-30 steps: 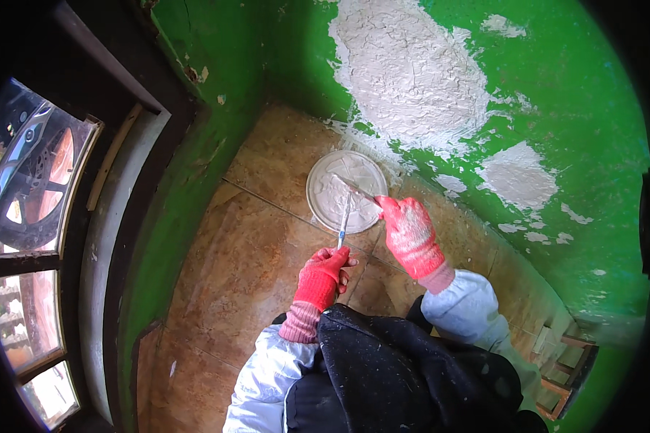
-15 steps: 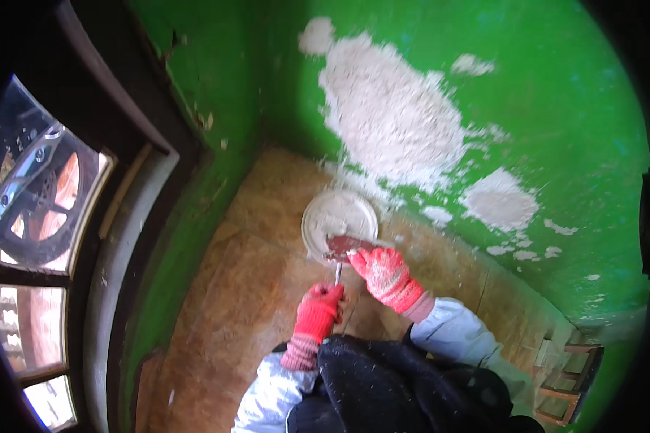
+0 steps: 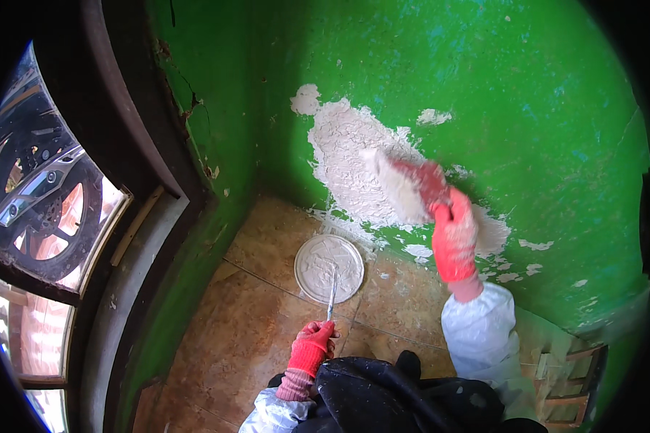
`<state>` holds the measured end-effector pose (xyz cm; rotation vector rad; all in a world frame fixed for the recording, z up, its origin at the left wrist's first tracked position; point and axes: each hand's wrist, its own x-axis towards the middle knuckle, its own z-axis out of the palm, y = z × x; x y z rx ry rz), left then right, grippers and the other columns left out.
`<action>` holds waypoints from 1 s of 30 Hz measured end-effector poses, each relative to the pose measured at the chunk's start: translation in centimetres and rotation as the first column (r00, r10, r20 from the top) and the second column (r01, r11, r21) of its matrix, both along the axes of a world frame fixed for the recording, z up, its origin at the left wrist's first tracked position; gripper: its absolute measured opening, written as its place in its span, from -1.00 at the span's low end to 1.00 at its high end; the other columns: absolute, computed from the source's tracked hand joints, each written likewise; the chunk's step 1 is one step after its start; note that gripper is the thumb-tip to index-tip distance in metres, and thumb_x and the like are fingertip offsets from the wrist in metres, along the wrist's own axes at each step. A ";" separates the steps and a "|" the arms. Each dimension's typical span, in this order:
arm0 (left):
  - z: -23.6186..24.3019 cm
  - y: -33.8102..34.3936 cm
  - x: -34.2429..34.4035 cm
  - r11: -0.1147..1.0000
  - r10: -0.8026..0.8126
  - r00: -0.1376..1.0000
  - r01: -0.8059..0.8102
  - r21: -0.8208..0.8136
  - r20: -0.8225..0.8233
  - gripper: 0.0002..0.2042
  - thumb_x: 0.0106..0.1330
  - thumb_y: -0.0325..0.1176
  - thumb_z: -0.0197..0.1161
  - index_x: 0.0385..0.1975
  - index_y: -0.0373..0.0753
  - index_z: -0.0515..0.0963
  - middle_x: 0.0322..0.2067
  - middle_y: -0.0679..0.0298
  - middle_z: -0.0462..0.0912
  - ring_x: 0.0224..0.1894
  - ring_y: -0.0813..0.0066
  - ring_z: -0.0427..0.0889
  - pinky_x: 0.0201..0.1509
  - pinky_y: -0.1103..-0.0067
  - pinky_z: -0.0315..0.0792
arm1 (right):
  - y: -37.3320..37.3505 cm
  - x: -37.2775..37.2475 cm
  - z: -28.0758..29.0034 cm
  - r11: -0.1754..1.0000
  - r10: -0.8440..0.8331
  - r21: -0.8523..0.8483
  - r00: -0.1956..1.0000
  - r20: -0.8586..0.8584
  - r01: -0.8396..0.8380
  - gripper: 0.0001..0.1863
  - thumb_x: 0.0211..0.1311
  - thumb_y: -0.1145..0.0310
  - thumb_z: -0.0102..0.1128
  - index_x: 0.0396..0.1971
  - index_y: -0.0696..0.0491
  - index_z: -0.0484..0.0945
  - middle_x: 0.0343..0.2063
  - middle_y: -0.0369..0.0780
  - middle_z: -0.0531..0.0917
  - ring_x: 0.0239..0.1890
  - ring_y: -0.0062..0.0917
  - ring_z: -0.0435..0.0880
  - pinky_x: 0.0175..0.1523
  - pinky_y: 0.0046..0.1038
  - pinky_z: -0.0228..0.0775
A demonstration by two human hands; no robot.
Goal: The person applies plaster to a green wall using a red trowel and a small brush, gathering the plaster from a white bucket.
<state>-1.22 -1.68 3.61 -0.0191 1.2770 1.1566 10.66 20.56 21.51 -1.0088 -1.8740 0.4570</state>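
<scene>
Right grip (image 3: 455, 234) pinching flat spreader (image 3: 427, 180), left grip (image 3: 313, 345) clasping slender rod (image 3: 332, 294), rough white paste (image 3: 345, 162)

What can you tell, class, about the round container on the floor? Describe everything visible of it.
The round container is whitish with a raised pale rim, plastic by its look. Uneven, wet-looking paste lies inside. It sits upright on brown floor tiles, near the green wall. One end of a thin tool appears to rest in the paste; the left hand grips the other. Its depth cannot be told.
</scene>
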 end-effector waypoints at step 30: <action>-1.3 0.0 -0.5 0.994 0.107 0.994 -0.107 -0.003 0.029 -0.82 0.26 -0.25 0.15 -0.46 -0.20 0.42 -0.58 0.32 0.53 -0.77 0.59 0.34 -0.76 0.63 0.26 | -0.5 1.3 -0.2 0.977 -0.207 -0.027 0.969 0.135 0.212 -0.85 0.09 0.41 0.14 -0.32 0.09 0.54 -0.47 -0.18 0.60 -0.47 -0.46 0.58 -0.35 -0.47 0.38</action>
